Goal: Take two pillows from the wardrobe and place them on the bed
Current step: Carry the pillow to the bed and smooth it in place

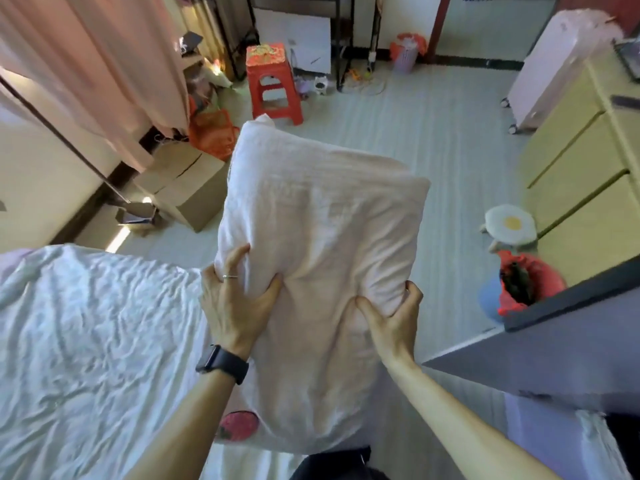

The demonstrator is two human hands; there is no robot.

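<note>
A large pale pink pillow [318, 216] hangs upright in front of me, held in the air over the floor beside the bed. My left hand [235, 303], with a ring and a black watch on the wrist, grips its left side near the middle. My right hand [391, 317] pinches the fabric on its right side. The bed [86, 341], covered with a crumpled white sheet, lies at the lower left, its edge just left of the pillow. No second pillow and no wardrobe can be made out in view.
A red stool [273, 84] and cardboard boxes [187, 188] stand beyond the bed's far end. A yellow chest of drawers [585, 174] and a dark tabletop [571, 327] are on the right, with a red-lined bin [519, 285] and an egg-shaped cushion [510, 225] between them.
</note>
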